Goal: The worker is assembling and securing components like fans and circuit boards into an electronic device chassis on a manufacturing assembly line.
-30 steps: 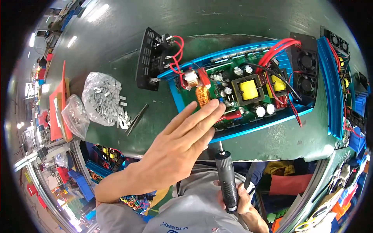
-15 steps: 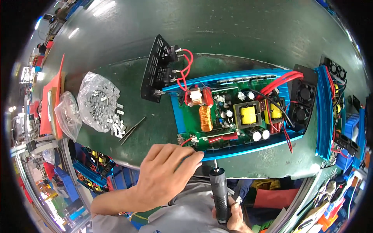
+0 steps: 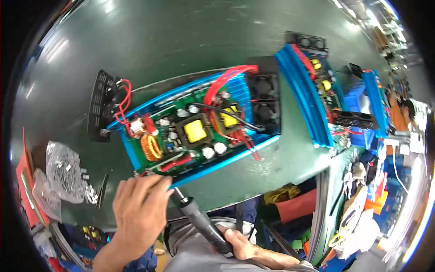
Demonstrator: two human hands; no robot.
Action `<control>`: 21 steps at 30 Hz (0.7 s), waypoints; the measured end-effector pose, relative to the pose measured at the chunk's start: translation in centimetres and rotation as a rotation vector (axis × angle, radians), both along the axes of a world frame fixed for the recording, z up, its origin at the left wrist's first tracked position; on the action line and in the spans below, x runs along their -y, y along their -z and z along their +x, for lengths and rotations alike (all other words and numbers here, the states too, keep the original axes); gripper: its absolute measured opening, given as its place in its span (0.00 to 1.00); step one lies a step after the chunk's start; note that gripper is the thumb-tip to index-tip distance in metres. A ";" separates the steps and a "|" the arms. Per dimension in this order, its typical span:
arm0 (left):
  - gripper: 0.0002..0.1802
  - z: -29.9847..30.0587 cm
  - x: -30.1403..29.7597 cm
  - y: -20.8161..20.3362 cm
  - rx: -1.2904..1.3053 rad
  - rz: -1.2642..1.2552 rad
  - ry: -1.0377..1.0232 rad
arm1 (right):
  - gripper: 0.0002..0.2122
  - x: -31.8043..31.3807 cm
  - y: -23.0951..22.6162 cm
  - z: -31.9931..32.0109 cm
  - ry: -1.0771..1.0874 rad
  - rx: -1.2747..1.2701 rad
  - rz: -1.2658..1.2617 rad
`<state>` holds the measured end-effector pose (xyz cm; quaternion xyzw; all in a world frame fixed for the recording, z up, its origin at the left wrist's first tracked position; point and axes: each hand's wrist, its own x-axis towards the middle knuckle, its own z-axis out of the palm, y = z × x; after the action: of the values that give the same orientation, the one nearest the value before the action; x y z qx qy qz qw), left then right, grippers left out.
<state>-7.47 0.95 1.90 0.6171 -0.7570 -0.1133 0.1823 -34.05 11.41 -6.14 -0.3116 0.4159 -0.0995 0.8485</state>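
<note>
A blue metal housing (image 3: 226,164) lies on the green bench, holding a green circuit board with yellow transformers (image 3: 195,131) and a copper-wound coil (image 3: 152,148). At its near left corner, my left hand (image 3: 140,211) has its fingers bent over the end and its thumb along the near wall. My right hand (image 3: 241,245) grips a black electric screwdriver (image 3: 206,226) by its lower body. The tool slants up to the left, its bit close to the near wall beside my left thumb; actual contact is unclear. A black slotted end panel (image 3: 97,106) hangs off the far left by red wires.
Left of the housing lie a clear bag of small grey parts (image 3: 65,174) and dark tweezers (image 3: 103,192). A black fan panel (image 3: 265,102) stands at its right end. Further right sit another blue housing (image 3: 303,97) and a blue bin (image 3: 355,102).
The view has swung right, so the bench things appear further left. The screwdriver now leans left, and its bit has come nearer the left thumb and the housing's corner. Both hands keep their holds.
</note>
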 end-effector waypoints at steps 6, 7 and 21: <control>0.11 0.1 5.4 1.7 -0.001 -0.275 0.111 | 0.34 0.8 0.4 -3.4 -0.019 -0.318 -0.363; 0.11 0.7 6.9 1.7 0.043 -0.319 0.104 | 0.34 0.4 -0.1 -4.1 -0.012 -0.314 -0.382; 0.26 -17.1 22.0 4.5 -0.293 0.100 0.075 | 0.34 -3.6 0.1 -6.7 0.271 -0.402 -0.577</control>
<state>-24.59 -21.04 -2.56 0.5736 -0.7383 -0.2464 0.2554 -40.73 14.96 -6.26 -0.4931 0.5667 -0.2608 0.6063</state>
